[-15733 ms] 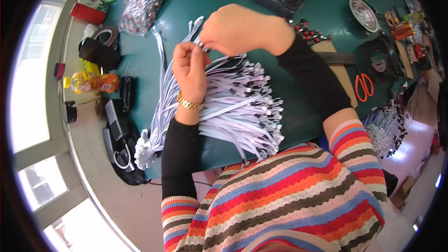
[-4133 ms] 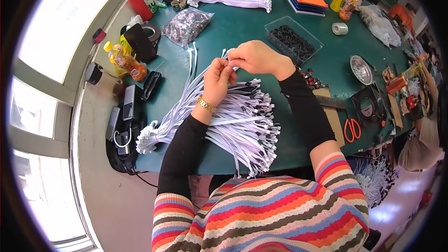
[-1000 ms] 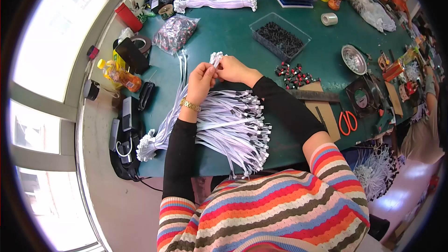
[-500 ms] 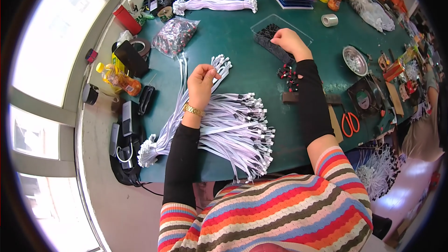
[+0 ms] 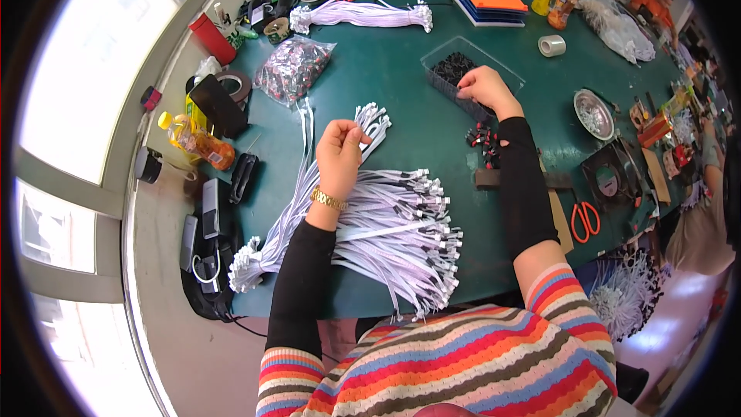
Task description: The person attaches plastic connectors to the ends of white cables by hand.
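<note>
Left hand [image 5: 340, 150] is closed on the ends of a few white cables [image 5: 372, 120], holding them up just above the green table [image 5: 401, 100], near its middle. The main heap of cables [image 5: 378, 235] lies fanned out under the left forearm, running to the near edge. Right hand [image 5: 482, 86] reaches into the clear tray of small black parts [image 5: 455, 69] toward the far side, fingers curled down among them; whether a part is pinched cannot be told. A few loose black-and-red pieces [image 5: 482, 139] lie beside the right wrist.

Risk, as judged: the right sleeve lies close to the loose pieces and could sweep them about. The heap overhangs the near edge, so a drag of the left forearm could pull strands off. Held ends may slip if the grip loosens.
</note>
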Demonstrator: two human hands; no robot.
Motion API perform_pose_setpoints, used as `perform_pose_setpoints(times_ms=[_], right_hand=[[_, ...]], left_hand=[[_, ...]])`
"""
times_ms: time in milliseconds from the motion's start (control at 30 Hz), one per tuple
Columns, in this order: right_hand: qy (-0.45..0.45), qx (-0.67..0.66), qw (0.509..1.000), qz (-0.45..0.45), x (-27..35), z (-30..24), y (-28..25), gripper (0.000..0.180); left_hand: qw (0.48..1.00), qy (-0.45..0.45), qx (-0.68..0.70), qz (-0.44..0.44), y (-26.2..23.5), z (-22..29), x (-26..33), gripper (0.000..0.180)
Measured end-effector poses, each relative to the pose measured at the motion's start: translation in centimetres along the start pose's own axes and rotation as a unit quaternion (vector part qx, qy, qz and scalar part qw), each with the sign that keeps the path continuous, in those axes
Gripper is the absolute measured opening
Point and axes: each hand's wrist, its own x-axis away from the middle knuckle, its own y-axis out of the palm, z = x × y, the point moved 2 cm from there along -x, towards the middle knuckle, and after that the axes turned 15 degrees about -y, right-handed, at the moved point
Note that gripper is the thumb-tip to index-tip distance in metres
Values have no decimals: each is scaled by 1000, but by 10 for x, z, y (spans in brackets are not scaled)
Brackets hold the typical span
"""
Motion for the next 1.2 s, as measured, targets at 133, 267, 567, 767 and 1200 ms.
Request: perform_pose_setpoints(times_ms=[133,267,567,767,1200], right_hand=[[24,-66,997,24,1,7,-6,17],[26,-49,998,22,1,2,-5,11],[-23,41,996,73,-2,-19,-13,13],[-240,-144,950,138,2,-136,42,16],[-260,-213,940,54,17,-172,99,13]], left_hand=[[1000,-5,5,25,-2,3,2,5],[999,-2,20,29,-3,3,1,4],[1000,12,5,26,-1,3,-3,6],[999,23,-3,37,-5,1,0,6],[999,8,34,34,-6,8,4,7]])
